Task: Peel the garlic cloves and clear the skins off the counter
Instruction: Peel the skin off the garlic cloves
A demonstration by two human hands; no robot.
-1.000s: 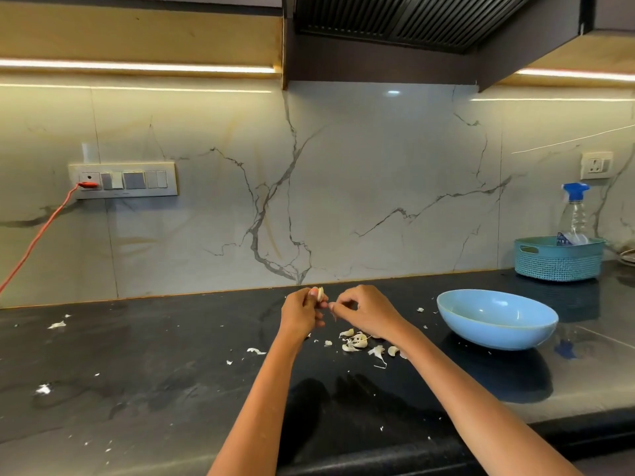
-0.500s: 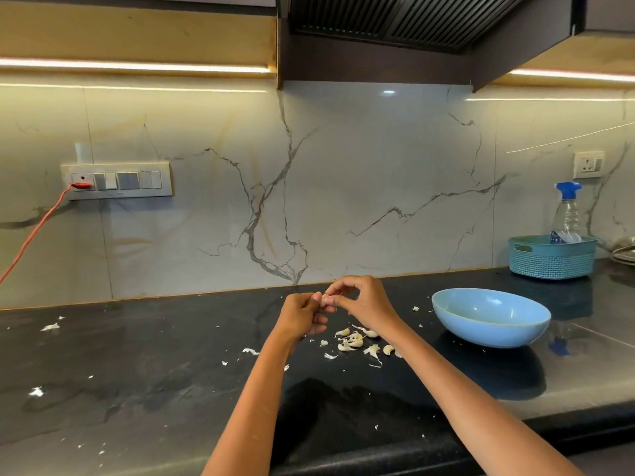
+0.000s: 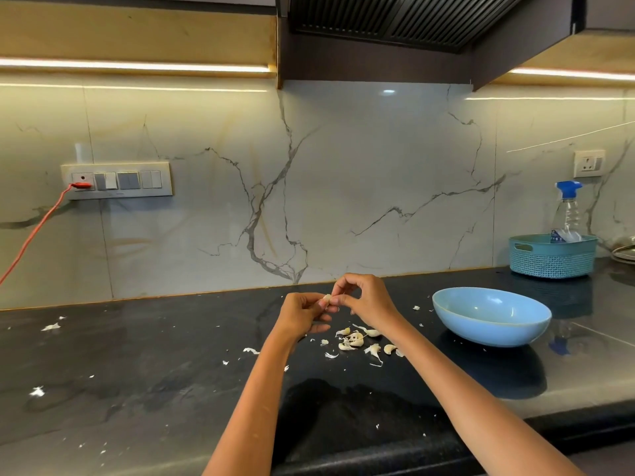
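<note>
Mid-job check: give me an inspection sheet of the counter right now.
Surface: black counter, skin flecks scattered.
Job's things: garlic clove pinched between both hands; pile of cloves and skins below; blue bowl looks empty.
Clutter: teal basket holding spray bottle.
Grippers: left hand and right hand grip the clove.
Cables: red cable plugged into switch panel.
Surroundings: marble backsplash, hood above.

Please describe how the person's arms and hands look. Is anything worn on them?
Both forearms are bare as far as the picture shows: no sleeve reaches into view. The left hand and right hand wear no gloves, and I see no watch, bracelet or ring, though the fingers are too small to be sure. The nails look short.
</note>
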